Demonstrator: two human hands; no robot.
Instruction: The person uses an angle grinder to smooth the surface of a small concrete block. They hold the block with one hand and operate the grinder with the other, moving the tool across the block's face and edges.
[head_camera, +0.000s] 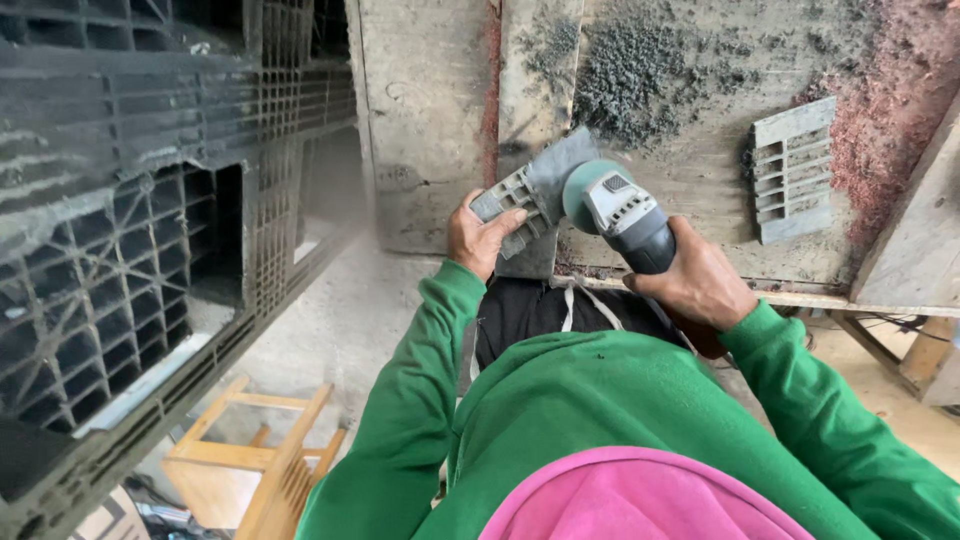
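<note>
A grey ribbed plastic piece (512, 205) is lying tilted at the near edge of the workbench, a little left of the frame's centre, its grid of ribs facing up. An angle grinder (620, 212) with a teal head and a dark grey body is leaning just right of it, its guard touching the piece's upper end.

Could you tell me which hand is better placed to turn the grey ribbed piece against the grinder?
Probably the left hand: it already grips the grey plastic piece at the workbench edge, while the right hand is wrapped around the angle grinder.
</note>
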